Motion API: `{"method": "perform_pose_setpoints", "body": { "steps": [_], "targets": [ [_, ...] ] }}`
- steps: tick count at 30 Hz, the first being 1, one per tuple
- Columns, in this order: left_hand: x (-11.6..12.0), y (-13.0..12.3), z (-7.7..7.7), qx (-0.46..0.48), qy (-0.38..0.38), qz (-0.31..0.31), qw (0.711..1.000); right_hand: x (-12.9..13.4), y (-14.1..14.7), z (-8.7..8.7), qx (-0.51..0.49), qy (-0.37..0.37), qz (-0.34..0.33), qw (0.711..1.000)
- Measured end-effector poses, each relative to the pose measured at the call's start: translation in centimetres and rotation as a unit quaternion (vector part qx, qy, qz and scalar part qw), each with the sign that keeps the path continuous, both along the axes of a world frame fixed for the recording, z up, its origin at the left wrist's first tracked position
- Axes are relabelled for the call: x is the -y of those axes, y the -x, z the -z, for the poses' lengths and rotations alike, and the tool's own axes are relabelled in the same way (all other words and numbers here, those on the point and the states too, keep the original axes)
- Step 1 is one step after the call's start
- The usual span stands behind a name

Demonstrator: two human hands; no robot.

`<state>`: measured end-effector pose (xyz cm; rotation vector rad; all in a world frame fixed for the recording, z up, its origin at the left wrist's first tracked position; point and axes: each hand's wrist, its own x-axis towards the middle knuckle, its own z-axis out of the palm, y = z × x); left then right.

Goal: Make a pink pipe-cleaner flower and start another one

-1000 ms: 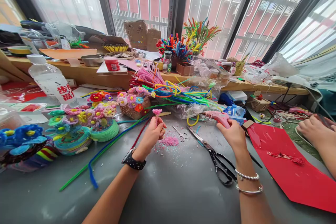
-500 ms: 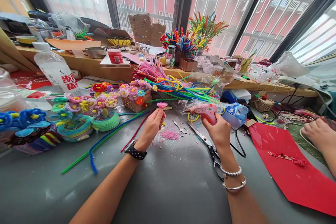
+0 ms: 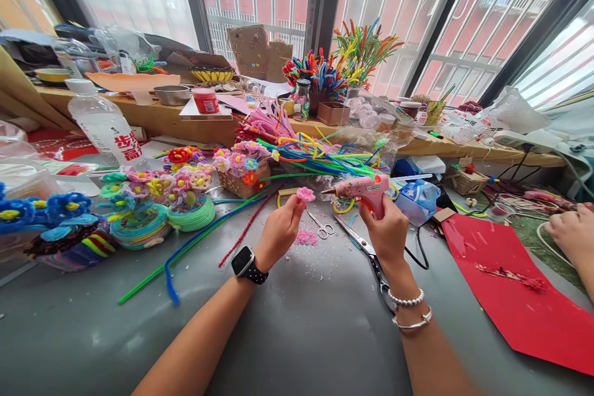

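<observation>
My left hand pinches a small pink flower, its petals showing above my fingertips. Wrapped round the handle of a pink glue gun is my right hand; the nozzle points left toward the flower, with a gap between them. On the grey table under and between my hands lie pink crumbs, small scissors and large black-handled scissors. A dark red fuzzy stem rests left of my left hand.
Pots of fuzzy flowers and a bottle stand left. Bundled coloured stems lie behind my hands. At right are a red sheet, a blue package, a black cable and another person's hand.
My left hand has moved right with the pink flower, closer to the nozzle, and the flower now faces more toward me. The glue gun is held slightly higher and more level.
</observation>
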<state>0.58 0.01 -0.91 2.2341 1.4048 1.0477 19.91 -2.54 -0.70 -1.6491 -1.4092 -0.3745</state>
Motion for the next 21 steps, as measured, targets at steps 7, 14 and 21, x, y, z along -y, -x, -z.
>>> {"method": "perform_pose_setpoints", "body": {
  "steps": [7,14,21],
  "targets": [
    [-0.11,0.13,0.09,-0.017,-0.035,0.044,0.998,0.12,0.10,-0.13,0.034,-0.029,-0.006,0.999],
    [-0.06,0.06,0.13,-0.020,-0.028,0.045,0.998,0.16,0.05,-0.04,0.049,-0.012,-0.004,0.999],
    [0.06,-0.02,-0.01,-0.014,-0.025,0.047,0.999,0.22,0.16,-0.04,0.049,-0.004,-0.017,0.999]
  ]
}}
